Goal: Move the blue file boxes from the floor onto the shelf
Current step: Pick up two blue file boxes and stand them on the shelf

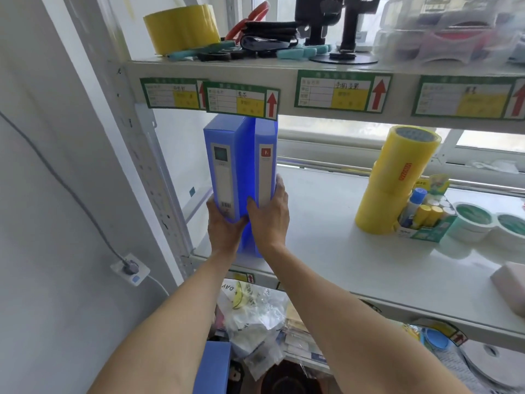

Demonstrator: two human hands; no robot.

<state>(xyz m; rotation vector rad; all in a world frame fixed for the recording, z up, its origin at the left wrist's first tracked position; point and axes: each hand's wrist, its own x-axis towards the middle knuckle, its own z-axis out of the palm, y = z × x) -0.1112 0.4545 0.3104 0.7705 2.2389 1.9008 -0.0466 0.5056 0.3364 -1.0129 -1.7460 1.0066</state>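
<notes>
I see two blue file boxes standing upright side by side at the left end of the white shelf (326, 223). My left hand (223, 226) grips the bottom of the left box (224, 172); my right hand (270, 217) clasps the right box (265, 166). Yellow tape rolls (397, 177) stand well apart to the right

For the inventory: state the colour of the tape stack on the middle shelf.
Yellow tape stack, clearest in the head view.
</notes>
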